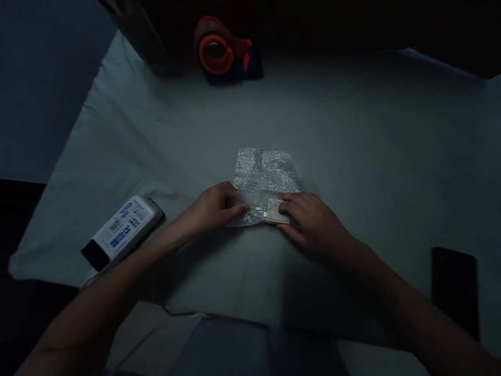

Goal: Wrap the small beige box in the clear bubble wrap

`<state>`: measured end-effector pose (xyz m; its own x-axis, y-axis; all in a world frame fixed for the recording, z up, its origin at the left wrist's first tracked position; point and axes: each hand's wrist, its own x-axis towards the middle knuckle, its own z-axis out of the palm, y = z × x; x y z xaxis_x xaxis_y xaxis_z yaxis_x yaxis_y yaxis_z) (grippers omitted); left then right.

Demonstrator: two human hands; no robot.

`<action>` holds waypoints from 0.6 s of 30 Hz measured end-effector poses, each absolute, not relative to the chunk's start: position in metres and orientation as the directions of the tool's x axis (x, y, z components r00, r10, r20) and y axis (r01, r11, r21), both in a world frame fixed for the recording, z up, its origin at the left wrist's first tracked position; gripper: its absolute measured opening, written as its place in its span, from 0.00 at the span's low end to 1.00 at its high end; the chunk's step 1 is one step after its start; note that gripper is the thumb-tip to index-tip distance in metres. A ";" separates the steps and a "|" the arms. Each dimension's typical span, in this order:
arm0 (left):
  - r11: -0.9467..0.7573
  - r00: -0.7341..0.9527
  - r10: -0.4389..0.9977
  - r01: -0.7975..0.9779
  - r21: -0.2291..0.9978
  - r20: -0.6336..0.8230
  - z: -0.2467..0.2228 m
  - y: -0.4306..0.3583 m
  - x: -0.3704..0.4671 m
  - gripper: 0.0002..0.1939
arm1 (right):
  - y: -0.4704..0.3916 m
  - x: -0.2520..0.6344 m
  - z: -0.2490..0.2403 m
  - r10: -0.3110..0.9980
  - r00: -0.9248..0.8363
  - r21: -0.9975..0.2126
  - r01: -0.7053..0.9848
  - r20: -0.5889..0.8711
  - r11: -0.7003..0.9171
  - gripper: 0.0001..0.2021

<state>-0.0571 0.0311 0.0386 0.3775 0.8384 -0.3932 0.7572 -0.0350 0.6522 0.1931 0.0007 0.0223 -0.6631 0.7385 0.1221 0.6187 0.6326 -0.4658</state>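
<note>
A sheet of bubble wrap [268, 169] lies on the cloth-covered table in front of me, its far part spread flat. Its near edge is pinched between the thumb and fingers of my left hand [213, 208]. On the near right part of the wrap sits a small, flat, pale beige piece with a woven-looking surface [273, 209]. My right hand [313, 219] is closed over the right end of this piece, fingers on top and thumb at the near side. The dim light hides what the piece is, and the fingers cover part of it.
An orange tape dispenser [217, 52] stands at the back. To the left lies a white block-shaped device with blue print [123, 227], a cable at its near end. A dark phone [455, 292] rests at the right. A clear container [139, 34] stands at the back left.
</note>
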 end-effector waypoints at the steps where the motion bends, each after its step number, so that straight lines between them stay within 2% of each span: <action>1: -0.080 0.351 0.882 0.771 0.632 -0.316 0.035 0.029 -0.058 0.17 | 0.000 0.193 0.023 0.739 -0.662 -0.464 0.620 0.122 0.633 0.08; 4: -0.132 0.265 0.952 0.804 0.579 -0.151 0.029 0.028 -0.059 0.18 | -0.001 0.191 0.023 0.740 -0.661 -0.459 0.622 0.126 0.634 0.08; 7: -0.035 0.170 0.963 0.847 0.530 -0.209 0.031 0.031 -0.054 0.28 | -0.002 0.189 0.023 0.746 -0.652 -0.429 0.641 0.134 0.637 0.08; 10: 0.021 0.117 0.942 0.915 0.403 -0.314 0.035 0.034 -0.046 0.36 | -0.003 0.187 0.024 0.751 -0.648 -0.403 0.657 0.129 0.637 0.08; 14: -0.009 0.134 0.907 0.953 0.301 -0.400 0.036 0.038 -0.040 0.31 | -0.004 0.187 0.023 0.756 -0.644 -0.406 0.663 0.118 0.629 0.08; 18: -0.008 0.103 0.916 0.971 0.238 -0.387 0.035 0.040 -0.041 0.23 | -0.004 0.187 0.023 0.759 -0.644 -0.414 0.668 0.094 0.618 0.08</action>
<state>-0.0411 0.0397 0.0347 0.1028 0.9163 -0.3872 0.9711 -0.0082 0.2385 0.1871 -0.0040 0.0230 -0.6443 0.7591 0.0937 0.6682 0.6182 -0.4140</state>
